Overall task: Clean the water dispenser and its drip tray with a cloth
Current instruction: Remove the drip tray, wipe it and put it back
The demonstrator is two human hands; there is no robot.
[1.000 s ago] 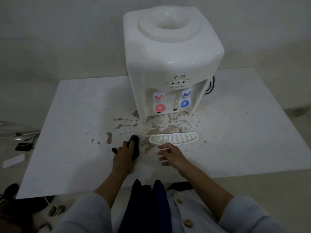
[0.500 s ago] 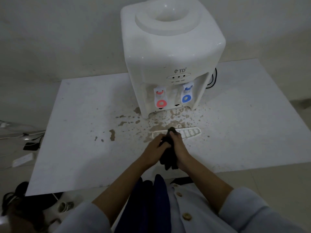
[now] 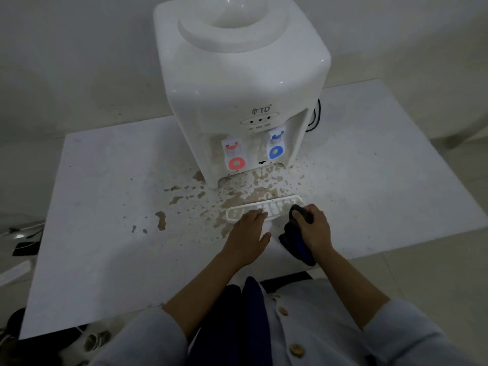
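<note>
A white water dispenser point(image 3: 237, 83) with a red tap and a blue tap stands at the back of a white board point(image 3: 100, 233). Its white slotted drip tray point(image 3: 280, 206) lies on the board in front of it, among brown stains. My left hand point(image 3: 247, 236) rests flat on the tray's left half, fingers straight. My right hand point(image 3: 314, 228) grips a dark cloth point(image 3: 295, 244) at the tray's right end; the cloth hangs down below the fist.
Brown spill marks point(image 3: 253, 188) spread across the board in front of the dispenser and to the left. A black cable point(image 3: 315, 116) runs behind the dispenser's right side. Small items lie on the floor at the left edge point(image 3: 23, 247).
The cloth passed from my left hand to my right hand. My left hand moved right onto the drip tray, and my right hand carried the cloth to the tray's right end.
</note>
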